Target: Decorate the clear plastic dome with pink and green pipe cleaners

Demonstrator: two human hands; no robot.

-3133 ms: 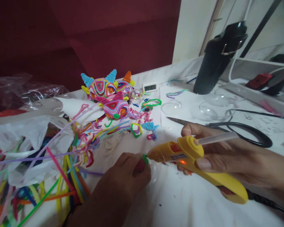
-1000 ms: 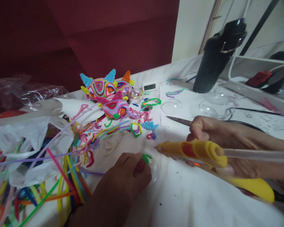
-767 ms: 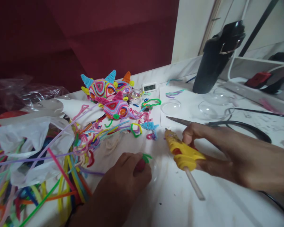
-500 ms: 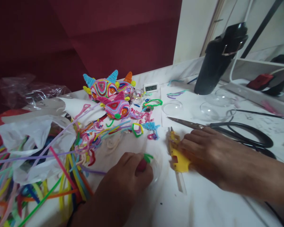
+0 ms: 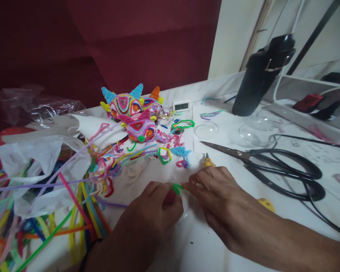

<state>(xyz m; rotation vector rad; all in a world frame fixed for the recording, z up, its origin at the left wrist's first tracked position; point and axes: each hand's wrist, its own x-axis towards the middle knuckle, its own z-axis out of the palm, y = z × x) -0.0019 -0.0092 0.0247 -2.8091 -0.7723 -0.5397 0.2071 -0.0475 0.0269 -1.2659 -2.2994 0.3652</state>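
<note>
My left hand (image 5: pixel 155 211) is closed in a pinch, low in the middle of the view, with a short green pipe cleaner (image 5: pixel 176 187) sticking out at its fingertips. Just beneath shows the edge of a clear plastic piece (image 5: pixel 186 212), mostly hidden by my hands. From the right, my right hand (image 5: pixel 215 192) reaches in, its thumb and finger closed at the free end of the green piece. A yellow glue gun (image 5: pixel 209 162) lies behind and under my right hand; only its nozzle end and a yellow part by the wrist show.
Black-handled scissors (image 5: pixel 283 162) lie open at right. Behind are decorated pipe-cleaner animal heads (image 5: pixel 140 128), a small digital clock (image 5: pixel 181 106), clear domes (image 5: pixel 206 129) and a black bottle (image 5: pixel 252 79). Loose pipe cleaners (image 5: pixel 53 241) and a white plastic bag (image 5: pixel 31 151) crowd the left.
My right hand has let go of the glue gun and moved left to the green pipe cleaner. The glue gun lies on the table. My left hand has stayed in place.
</note>
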